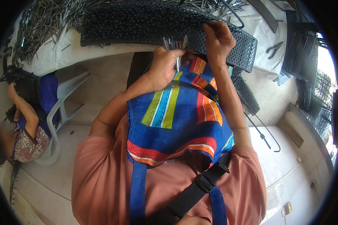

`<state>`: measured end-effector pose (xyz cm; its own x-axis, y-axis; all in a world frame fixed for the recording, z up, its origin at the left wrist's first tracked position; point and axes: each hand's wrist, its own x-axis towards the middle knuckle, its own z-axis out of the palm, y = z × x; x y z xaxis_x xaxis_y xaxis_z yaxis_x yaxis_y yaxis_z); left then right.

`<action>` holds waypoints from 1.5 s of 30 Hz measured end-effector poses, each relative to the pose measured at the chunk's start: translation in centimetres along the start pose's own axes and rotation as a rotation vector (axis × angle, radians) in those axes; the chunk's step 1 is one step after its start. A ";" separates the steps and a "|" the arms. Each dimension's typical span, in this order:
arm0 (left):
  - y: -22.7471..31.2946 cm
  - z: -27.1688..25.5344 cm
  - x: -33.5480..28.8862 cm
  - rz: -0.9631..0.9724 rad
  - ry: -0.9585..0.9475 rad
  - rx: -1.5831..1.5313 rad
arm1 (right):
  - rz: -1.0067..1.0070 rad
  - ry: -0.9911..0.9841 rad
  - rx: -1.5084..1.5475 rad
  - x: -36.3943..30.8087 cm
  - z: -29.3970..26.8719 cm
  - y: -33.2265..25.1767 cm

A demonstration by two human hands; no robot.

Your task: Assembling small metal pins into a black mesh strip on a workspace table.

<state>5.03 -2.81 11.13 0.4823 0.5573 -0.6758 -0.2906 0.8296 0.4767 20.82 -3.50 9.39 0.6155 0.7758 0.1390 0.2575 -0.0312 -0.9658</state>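
My left hand [164,66] is closed around a small bundle of thin metal strips [172,45], their ends sticking up past my thumb and fingers. Farther right, my right hand [218,42] hovers over a long black perforated tray [239,48], with fingertips pinched together. Whatever lies between those fingertips is too small or hidden to make out. Rows of small dark upright pieces [127,24] crowd the tray's left and middle holes. Toward its right end, bare round holes show.
Loose metal strips [56,24] lie heaped on the pale-covered table [65,52] behind and left of the tray. Pliers [275,49] rest at its right. A co-worker [26,131] sits at left on a grey plastic chair [62,108]. Black mesh racks [308,56] stack up at far right.
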 end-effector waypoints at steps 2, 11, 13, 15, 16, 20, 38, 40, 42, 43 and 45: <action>0.0 0.3 0.0 0.001 0.021 0.043 | -0.102 0.032 -0.088 0.6 0.2 0.2; 0.0 0.2 0.6 -0.032 0.005 -0.070 | -0.455 -0.089 -0.575 -0.4 0.3 0.1; 0.0 0.1 0.7 -0.014 -0.003 -0.023 | -0.409 -0.197 -0.664 -1.0 -0.1 -0.3; -0.1 0.0 0.7 -0.006 -0.008 -0.012 | -0.401 -0.161 -0.626 -1.2 0.0 -0.3; -0.2 0.0 0.8 0.003 -0.013 -0.001 | -0.393 -0.125 -0.588 -1.2 0.0 -0.3; -0.5 -0.2 1.0 -0.003 -0.058 -0.025 | -0.136 -0.281 -0.436 -1.4 -0.9 -1.2; -0.4 0.4 1.0 -0.101 -0.030 -0.063 | -0.425 -0.077 -0.643 0.4 -0.2 0.1; -0.6 0.5 1.2 -0.093 -0.028 -0.096 | -0.460 -0.106 -0.729 0.1 -0.3 -0.2; -0.5 0.7 1.0 -0.083 -0.031 -0.074 | -0.417 -0.094 -0.573 -0.3 -0.6 -0.1; -0.4 0.8 1.0 -0.072 -0.032 -0.051 | -0.418 -0.095 -0.571 -0.4 -0.9 -0.3; -0.7 1.2 1.4 -0.037 -0.036 -0.045 | -0.067 -0.328 -0.393 -0.6 -1.8 -1.0</action>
<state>6.90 -2.65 10.59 0.5224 0.5257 -0.6714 -0.3087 0.8505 0.4257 21.55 -5.11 10.65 0.3383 0.9391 0.0604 0.5873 -0.1605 -0.7933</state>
